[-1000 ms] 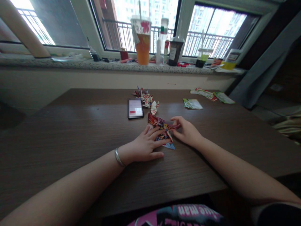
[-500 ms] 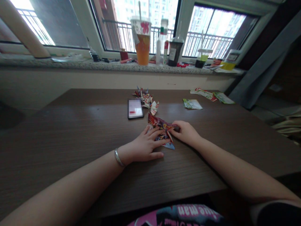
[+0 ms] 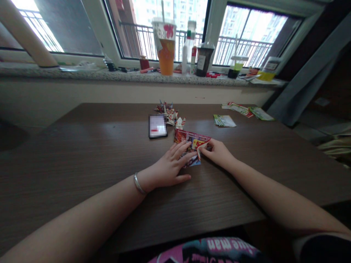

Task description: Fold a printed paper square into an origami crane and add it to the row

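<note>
- Near the middle of the table, a colourful printed paper lies with its right side curled up, showing a pale underside.
- Left hand: palm down across the paper's near left part, hiding some of it, fingers apart and the thumb out on bare wood; a silver bracelet circles the wrist.
- Right hand: thumb and fingers clamped on the paper's right edge.
- Just beyond the paper's far left corner, a cluster of folded paper pieces crowds the space; whether the nearest piece touches the paper, I cannot tell.
- Left of that cluster, close against it, lies a phone with a blurred screen.
- Far right, well apart from the hands: a small stack of green-and-white packets, a red-and-white strip and another green packet.
- Along the far windowsill stand an orange drink, a clear bottle and a dark cup.
</note>
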Motion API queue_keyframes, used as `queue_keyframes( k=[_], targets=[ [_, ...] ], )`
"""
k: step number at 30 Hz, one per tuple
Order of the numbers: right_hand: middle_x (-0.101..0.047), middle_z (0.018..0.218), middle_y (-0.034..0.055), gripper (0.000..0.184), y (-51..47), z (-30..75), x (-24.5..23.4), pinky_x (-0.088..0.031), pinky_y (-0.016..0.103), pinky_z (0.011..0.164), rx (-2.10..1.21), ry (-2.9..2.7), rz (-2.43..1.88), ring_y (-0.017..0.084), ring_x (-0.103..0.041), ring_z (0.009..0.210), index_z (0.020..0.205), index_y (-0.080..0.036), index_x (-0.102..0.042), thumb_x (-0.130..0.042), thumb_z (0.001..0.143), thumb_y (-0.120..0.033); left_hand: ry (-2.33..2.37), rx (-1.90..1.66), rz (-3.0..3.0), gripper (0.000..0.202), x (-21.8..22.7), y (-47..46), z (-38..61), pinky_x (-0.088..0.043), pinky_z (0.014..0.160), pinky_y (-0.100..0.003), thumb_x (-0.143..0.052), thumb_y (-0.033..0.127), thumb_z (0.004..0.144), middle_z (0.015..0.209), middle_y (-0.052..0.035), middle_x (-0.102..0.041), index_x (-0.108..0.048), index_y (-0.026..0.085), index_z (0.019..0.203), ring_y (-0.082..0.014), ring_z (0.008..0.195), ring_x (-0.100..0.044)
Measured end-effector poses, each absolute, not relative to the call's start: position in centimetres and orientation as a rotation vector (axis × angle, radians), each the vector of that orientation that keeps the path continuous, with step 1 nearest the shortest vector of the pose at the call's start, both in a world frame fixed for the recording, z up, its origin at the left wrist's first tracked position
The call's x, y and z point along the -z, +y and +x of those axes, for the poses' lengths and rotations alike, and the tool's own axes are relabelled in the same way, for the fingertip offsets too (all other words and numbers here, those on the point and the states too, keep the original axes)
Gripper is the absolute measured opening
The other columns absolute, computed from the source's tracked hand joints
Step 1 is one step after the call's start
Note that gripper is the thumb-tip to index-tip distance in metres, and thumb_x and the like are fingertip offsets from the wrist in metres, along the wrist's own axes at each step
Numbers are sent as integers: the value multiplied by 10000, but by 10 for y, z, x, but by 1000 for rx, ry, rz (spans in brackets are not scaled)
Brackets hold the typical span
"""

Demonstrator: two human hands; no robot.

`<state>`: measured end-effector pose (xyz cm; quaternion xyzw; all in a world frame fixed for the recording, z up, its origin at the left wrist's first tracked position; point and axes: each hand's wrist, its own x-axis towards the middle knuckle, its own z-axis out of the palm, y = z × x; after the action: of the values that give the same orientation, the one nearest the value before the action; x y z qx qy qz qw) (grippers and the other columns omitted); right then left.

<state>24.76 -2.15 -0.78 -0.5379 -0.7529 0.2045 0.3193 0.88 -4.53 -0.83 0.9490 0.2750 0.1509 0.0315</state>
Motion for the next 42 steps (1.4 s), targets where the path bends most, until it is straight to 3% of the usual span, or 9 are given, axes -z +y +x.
queue_keyframes(
  k=[7,14,18,26,32,36,42],
  targets=[
    [-722,825,30,218,-25,247,4,-477,270,618,-522,-2001,-1382,152,-625,654,1014,-191,-677,-598,825,-266,954,-695,2939,795,8,-44,12,-136,1191,-506,-604,367,832,1567,-183,-119,-198,145,1478,-324,1458,-92],
    [-698,810,46,193,-31,244,-1,-429,263,586,-369,-2148,-1420,142,-565,613,931,-192,-705,-589,856,-327,966,-743,2949,771,2,-45,13,-133,1189,-510,-572,258,810,1560,-182,-166,-195,145,1472,-307,1457,-125],
    [-674,798,46,173,-35,240,-5,-416,259,623,-220,-2264,-1399,151,-572,674,855,-190,-688,-585,865,-328,939,-787,2959,774,3,-43,13,-133,1186,-521,-600,288,807,1548,-183,-212,-220,136,1464,-319,1451,-150],
    [-658,791,48,172,-40,237,-7,-420,268,669,-35,-2372,-1289,173,-585,750,804,-181,-642,-582,885,-320,934,-1000,2960,810,1,-42,15,-162,1172,-550,-634,415,820,1437,-190,-417,-225,128,1457,-327,1391,-308],
    [-635,733,27,145,-41,237,-8,-417,260,643,-51,-2315,-1156,156,-569,706,755,-190,-630,-619,866,-283,1016,-1075,2941,748,0,-41,15,-154,1183,-529,-627,355,831,1331,-182,-503,-269,111,1441,-294,1304,-435],
    [-649,753,10,39,-41,238,-7,-433,243,627,-207,-2227,-1099,132,-573,669,822,-202,-650,-627,847,-222,1080,-1108,2943,706,-1,-41,14,-114,1194,-523,-632,333,834,1309,-149,-538,-304,131,1426,-265,1245,-494],
    [-664,779,10,86,-43,240,-9,-458,229,612,-294,-2180,-961,122,-589,681,890,-204,-650,-581,848,-174,1066,-1199,2938,612,-4,-43,15,-134,1184,-552,-640,297,837,1178,-107,-611,-375,165,1373,-235,1111,-577]
  ],
)
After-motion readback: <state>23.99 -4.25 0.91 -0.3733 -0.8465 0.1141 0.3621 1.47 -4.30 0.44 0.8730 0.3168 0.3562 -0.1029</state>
